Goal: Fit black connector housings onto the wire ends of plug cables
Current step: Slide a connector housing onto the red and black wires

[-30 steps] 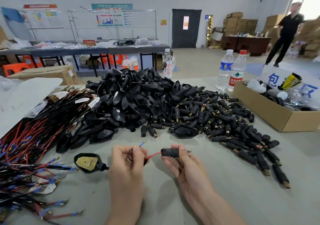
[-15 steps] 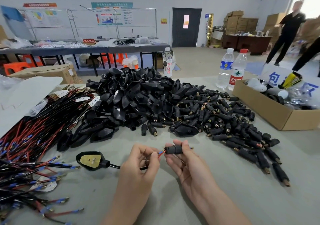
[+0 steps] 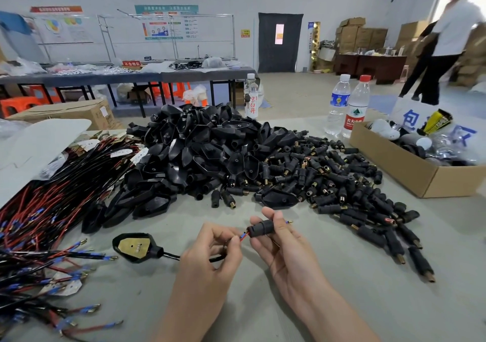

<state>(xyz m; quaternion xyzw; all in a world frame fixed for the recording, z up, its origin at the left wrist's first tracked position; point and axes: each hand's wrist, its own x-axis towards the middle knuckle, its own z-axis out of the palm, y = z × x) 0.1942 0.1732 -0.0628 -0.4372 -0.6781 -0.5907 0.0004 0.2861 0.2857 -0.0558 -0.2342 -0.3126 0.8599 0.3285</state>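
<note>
Housing: one black connector housing [image 3: 260, 229] is gripped between the thumb and fingertips of the right hand [image 3: 286, 254].
Wires: red and blue wire ends [image 3: 243, 235] are pinched by the curled fingers of the left hand [image 3: 210, 257] and are fed into the housing; a metal terminal [image 3: 289, 221] is seen protruding past the right thumb.
Plug: the plug [image 3: 135, 247] is laid on the table [image 3: 394, 302], left of the left fingers.
Stock: loose housings [image 3: 342, 183] are heaped beyond the fingertips; a cable bundle [image 3: 39, 223] is stacked further left.
</note>
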